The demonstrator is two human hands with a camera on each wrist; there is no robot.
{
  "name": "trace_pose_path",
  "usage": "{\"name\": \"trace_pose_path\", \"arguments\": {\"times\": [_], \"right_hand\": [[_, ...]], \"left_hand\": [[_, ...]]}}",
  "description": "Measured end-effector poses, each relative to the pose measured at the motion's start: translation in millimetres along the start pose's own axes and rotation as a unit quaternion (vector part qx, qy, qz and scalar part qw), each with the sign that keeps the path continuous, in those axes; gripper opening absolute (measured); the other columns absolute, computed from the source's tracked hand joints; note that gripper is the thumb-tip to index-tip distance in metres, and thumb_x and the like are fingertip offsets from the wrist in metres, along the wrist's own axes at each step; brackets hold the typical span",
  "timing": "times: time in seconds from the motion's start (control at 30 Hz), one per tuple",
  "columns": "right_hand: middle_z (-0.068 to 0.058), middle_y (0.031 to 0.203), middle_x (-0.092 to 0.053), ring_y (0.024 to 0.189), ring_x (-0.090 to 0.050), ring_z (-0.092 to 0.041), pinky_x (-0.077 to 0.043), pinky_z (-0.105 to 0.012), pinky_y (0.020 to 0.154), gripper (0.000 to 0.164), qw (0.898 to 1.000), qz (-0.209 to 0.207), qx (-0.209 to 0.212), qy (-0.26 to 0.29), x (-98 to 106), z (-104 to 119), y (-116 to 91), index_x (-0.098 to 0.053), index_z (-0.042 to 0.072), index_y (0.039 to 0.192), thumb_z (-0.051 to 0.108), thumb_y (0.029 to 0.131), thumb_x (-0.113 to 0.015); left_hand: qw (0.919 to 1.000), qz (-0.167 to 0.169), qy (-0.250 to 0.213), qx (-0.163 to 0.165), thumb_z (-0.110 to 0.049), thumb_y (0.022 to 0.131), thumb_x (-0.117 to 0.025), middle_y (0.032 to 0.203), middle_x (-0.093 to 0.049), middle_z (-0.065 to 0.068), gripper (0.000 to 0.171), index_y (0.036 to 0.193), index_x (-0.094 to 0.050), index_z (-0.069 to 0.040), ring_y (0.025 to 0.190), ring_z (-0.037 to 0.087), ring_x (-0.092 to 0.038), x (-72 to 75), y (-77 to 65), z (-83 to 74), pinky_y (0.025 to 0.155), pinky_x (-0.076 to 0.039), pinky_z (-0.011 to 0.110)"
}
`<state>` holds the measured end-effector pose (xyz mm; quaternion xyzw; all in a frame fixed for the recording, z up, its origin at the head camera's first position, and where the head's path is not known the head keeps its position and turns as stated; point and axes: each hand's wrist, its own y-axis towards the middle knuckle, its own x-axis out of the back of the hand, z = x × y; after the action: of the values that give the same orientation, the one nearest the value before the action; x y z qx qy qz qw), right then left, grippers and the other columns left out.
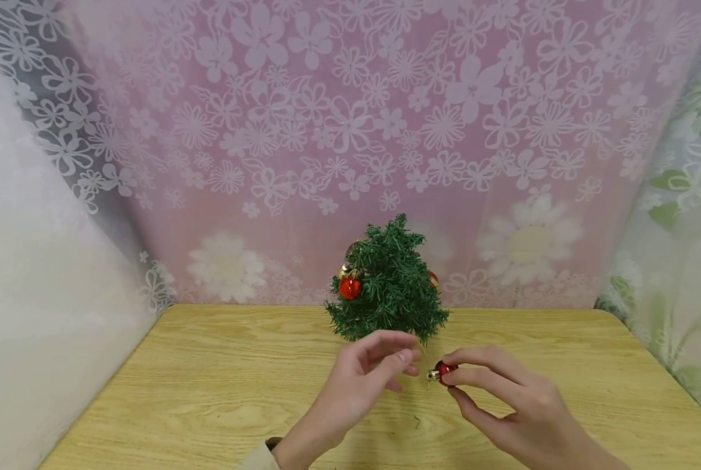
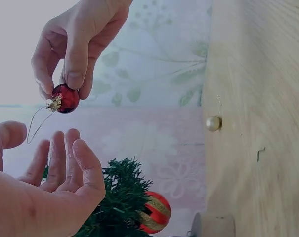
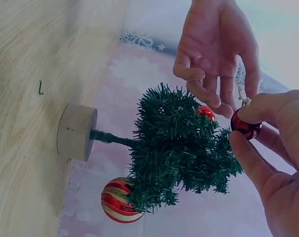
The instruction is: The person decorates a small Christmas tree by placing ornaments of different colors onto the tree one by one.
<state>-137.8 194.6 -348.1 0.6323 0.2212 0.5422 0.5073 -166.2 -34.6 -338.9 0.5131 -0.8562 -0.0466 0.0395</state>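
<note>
Between thumb and fingertips, my right hand (image 1: 523, 401) pinches a small shiny red Christmas bauble (image 1: 446, 373) above the table. Its gold cap points toward my left hand (image 1: 365, 372), and a thin gold hanging loop dangles from it in the left wrist view. My left hand holds nothing; its fingers are loosely bent, just short of the loop. Behind both hands stands a small green artificial Christmas tree (image 1: 394, 281). A red bauble (image 1: 350, 287) hangs on its left side. A red and gold striped bauble (image 3: 120, 200) shows low on the tree in the right wrist view.
The tree stands on a round wooden base (image 3: 77, 132). A small gold bauble (image 2: 213, 123) lies on the wood-grain table (image 1: 209, 391), with a little green scrap (image 2: 260, 154) nearby. Floral curtains (image 1: 327, 130) surround the table at the back and sides.
</note>
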Motion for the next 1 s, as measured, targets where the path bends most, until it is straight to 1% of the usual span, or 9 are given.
{"name": "trace_pose_path", "arguments": {"times": [0.2,0.33,0.4,0.53,0.63,0.67,0.77,0.87,1.0], "right_hand": [[-0.006,0.107,-0.068,0.1,-0.063,-0.002,-0.052,-0.007,0.083,0.029,1.0,0.009,-0.01,-0.008,-3.0,-1.0,-3.7,-0.074,0.009,0.101,0.033,0.104,-0.058],[-0.005,0.105,-0.064,0.093,-0.061,-0.003,-0.051,-0.008,0.077,0.021,0.999,0.021,-0.039,0.003,-4.7,-0.5,-7.0,-0.071,0.014,0.101,0.031,0.103,-0.059],[-0.004,0.105,-0.062,0.09,-0.06,-0.003,-0.051,-0.009,0.074,0.016,0.998,0.026,-0.056,0.02,-5.4,0.5,-7.9,-0.069,0.016,0.101,0.028,0.102,-0.06],[-0.001,0.104,-0.06,0.084,-0.058,-0.001,-0.052,-0.011,0.069,0.01,0.993,0.04,-0.102,0.051,-5.5,4.5,-8.2,-0.066,0.019,0.098,0.027,0.102,-0.06],[0.003,0.101,-0.062,0.078,-0.059,0.002,-0.053,-0.011,0.066,0.006,0.988,0.046,-0.132,0.064,-5.7,6.3,-7.0,-0.065,0.019,0.095,0.023,0.1,-0.065],[0.004,0.099,-0.063,0.076,-0.059,0.002,-0.054,-0.011,0.064,0.005,0.987,0.044,-0.138,0.066,-6.1,6.4,-6.8,-0.065,0.018,0.095,0.019,0.098,-0.068],[0.007,0.092,-0.063,0.071,-0.059,0.003,-0.054,-0.011,0.06,0.02,0.986,0.033,-0.15,0.063,-7.9,6.5,-7.2,-0.064,0.018,0.092,0.002,0.089,-0.077],[0.009,0.086,-0.062,0.067,-0.057,0.004,-0.053,-0.011,0.056,0.036,0.985,0.018,-0.163,0.052,-10.3,6.8,-9.3,-0.061,0.02,0.09,-0.009,0.08,-0.081],[0.009,0.08,-0.064,0.066,-0.061,0.005,-0.054,-0.011,0.055,0.041,0.984,0.012,-0.174,0.043,-13.6,6.9,-11.0,-0.063,0.018,0.092,-0.013,0.074,-0.082]], "left_hand": [[0.9992,-0.005,-0.035,0.019,-0.027,0.103,-0.063,0.114,-0.074,0.007,0.026,0.116,-0.068,-0.005,0.099,0.012,-0.072,0.2,2.0,5.4,0.083,-0.057,0.031],[0.9967,-0.013,-0.075,0.028,-0.028,0.103,-0.062,0.113,-0.073,0.004,0.027,0.115,-0.065,-0.003,0.098,0.011,-0.072,1.1,1.5,5.4,0.084,-0.056,0.03],[0.9953,-0.015,-0.091,0.03,-0.028,0.103,-0.062,0.112,-0.073,0.004,0.028,0.115,-0.065,-0.003,0.098,0.012,-0.072,1.4,1.2,4.9,0.085,-0.056,0.029],[0.9948,-0.01,-0.099,0.023,-0.028,0.103,-0.062,0.113,-0.072,0.003,0.026,0.114,-0.064,-0.004,0.098,0.012,-0.072,1.3,0.8,5.5,0.085,-0.056,0.029],[0.9954,0.002,-0.095,0.011,-0.026,0.104,-0.061,0.113,-0.072,0.0,0.028,0.114,-0.063,0.0,0.098,0.01,-0.071,0.5,0.7,7.5,0.085,-0.056,0.03],[0.9956,0.006,-0.094,0.007,-0.025,0.104,-0.061,0.112,-0.072,-0.002,0.029,0.115,-0.062,0.002,0.097,0.009,-0.071,0.1,0.4,8.2,0.085,-0.056,0.03],[0.9956,0.017,-0.092,-0.004,-0.024,0.105,-0.06,0.107,-0.072,-0.007,0.035,0.12,-0.058,0.007,0.094,0.006,-0.071,-1.2,-0.7,9.7,0.084,-0.057,0.028],[0.995,0.03,-0.094,-0.013,-0.024,0.105,-0.059,0.103,-0.07,-0.01,0.038,0.122,-0.056,0.01,0.089,0.004,-0.07,-2.7,-2.7,9.8,0.082,-0.057,0.025],[0.9934,0.054,-0.095,-0.036,-0.022,0.105,-0.059,0.1,-0.067,-0.007,0.038,0.121,-0.054,0.012,0.083,0.002,-0.069,-4.4,-5.2,10.6,0.08,-0.057,0.022]]}}
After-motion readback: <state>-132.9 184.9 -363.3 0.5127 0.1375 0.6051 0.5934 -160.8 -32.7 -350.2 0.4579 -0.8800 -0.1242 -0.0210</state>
